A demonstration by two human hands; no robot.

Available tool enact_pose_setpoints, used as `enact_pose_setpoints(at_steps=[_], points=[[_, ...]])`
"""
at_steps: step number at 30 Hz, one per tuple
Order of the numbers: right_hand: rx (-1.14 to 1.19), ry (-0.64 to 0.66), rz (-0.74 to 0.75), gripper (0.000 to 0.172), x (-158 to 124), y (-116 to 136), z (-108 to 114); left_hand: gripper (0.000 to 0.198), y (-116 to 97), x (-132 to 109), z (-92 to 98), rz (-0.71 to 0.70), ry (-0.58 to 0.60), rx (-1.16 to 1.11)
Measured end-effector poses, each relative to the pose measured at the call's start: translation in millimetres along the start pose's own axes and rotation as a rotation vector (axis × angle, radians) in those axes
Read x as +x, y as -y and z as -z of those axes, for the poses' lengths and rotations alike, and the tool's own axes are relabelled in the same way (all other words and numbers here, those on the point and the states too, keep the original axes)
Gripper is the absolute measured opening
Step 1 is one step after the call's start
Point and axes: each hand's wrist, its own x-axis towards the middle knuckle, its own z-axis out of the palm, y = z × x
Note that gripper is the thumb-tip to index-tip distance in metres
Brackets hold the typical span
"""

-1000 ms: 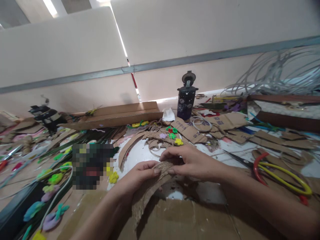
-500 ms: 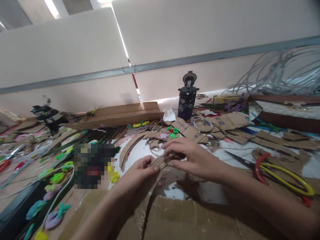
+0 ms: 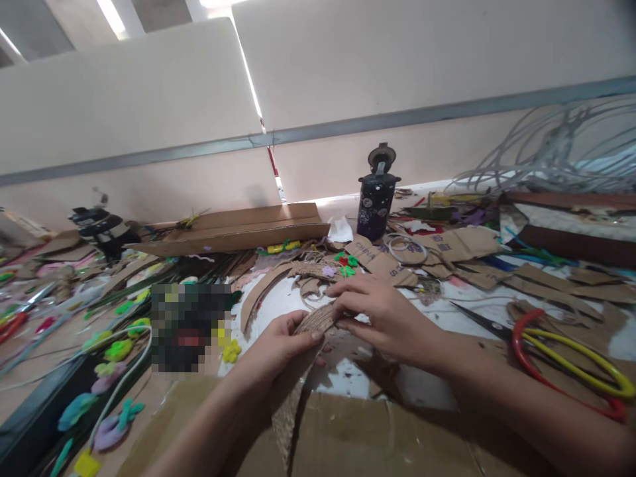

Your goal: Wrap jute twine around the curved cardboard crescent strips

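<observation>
Both my hands hold a curved strip of brown cardboard wrapped in twine over the table's middle. My left hand pinches its lower left part with thumb and fingers. My right hand closes on the strip's upper right end, fingers curled over it. The strip bends down between my forearms toward a large flat cardboard sheet at the front edge. Just beyond my fingers lie small felt flowers on more cut cardboard.
Scissors with red and yellow handles lie at the right. A dark bottle stands at the back, beside a long cardboard box. Cardboard scraps litter the right; coloured felt flowers and green stems crowd the left. White tubing coils far right.
My hands have raised the twine-wrapped strip slightly and turned it more on edge; my right hand has slid along its upper end. The view has shifted a little.
</observation>
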Motion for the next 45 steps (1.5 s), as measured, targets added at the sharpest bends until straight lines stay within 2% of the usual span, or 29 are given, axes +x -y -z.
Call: enact_pose_setpoints(at_steps=[13,20,27,31,34,40,45], points=[[0.031,0.039,-0.039,0.009,1,3,0,0.028,-3,1,-3.8,0.015,-0.044,0.05],[0.157,0.056,-0.171,0.015,2,5,0,0.026,-3,-1,-7.5,-0.001,-0.047,0.154],[0.286,0.141,-0.347,0.024,3,5,-4,0.024,-6,-4,-13.9,-0.013,-0.032,0.208],[0.331,0.156,-0.373,0.024,2,6,-6,0.02,-6,-5,-16.1,-0.001,-0.033,0.179],[0.276,0.14,-0.359,0.027,1,6,-7,0.023,-5,-5,-15.3,0.02,-0.018,0.126],[0.437,0.198,-0.496,0.031,1,2,-3,0.025,-7,-5,-11.6,0.002,-0.016,0.223],[0.412,0.205,-0.509,0.031,0,2,-6,0.027,-2,-3,-7.1,0.045,-0.004,0.166]])
